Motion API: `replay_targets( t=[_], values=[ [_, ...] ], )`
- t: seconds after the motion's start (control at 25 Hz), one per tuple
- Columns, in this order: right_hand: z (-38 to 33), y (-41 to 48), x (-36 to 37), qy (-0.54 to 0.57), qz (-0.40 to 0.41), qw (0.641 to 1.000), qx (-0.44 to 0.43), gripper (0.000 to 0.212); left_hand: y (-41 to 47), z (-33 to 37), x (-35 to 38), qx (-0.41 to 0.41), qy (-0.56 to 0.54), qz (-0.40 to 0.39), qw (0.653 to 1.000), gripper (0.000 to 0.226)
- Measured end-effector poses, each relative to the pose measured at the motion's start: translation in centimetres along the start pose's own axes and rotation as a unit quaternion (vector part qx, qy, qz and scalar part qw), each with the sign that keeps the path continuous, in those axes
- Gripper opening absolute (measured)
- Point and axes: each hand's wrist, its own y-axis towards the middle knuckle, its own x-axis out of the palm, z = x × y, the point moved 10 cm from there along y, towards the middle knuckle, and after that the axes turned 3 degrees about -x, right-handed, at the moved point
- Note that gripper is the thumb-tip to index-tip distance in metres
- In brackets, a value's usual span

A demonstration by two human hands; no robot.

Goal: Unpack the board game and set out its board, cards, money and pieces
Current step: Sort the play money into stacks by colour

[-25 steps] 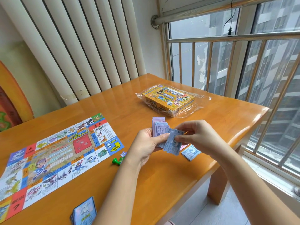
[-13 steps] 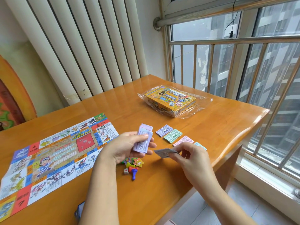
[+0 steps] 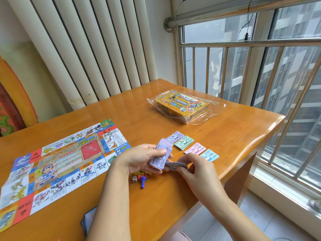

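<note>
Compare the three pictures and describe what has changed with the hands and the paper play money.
The right hand has drawn one grey-blue paper note off the stack and carried it down, low over the orange wooden table. The left hand still grips the purple stack of notes, now lower too. The four sorted note piles, the unfolded paper board and the wrapped yellow box have not moved.

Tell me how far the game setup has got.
Done: board unfolded flat; four money piles laid in a row. In hand: left hand holds a stack of purple notes, right hand pinches one note. Left: sort that stack; pawns and die lie heaped; card deck stacked.
</note>
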Motion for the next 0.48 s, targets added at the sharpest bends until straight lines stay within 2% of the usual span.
replay_targets(
  t=[0.24,0.48],
  values=[
    [-0.2,0.2,0.5,-0.032,0.009,0.999,-0.032,0.012,0.0,-0.2,-1.3,0.000,-0.024,0.029,0.999,0.021],
    [-0.7,0.3,1.5,-0.050,-0.014,0.997,-0.050,0.015,0.3,-0.2,-1.0,0.007,-0.010,0.023,1.000,0.022]
  ],
)
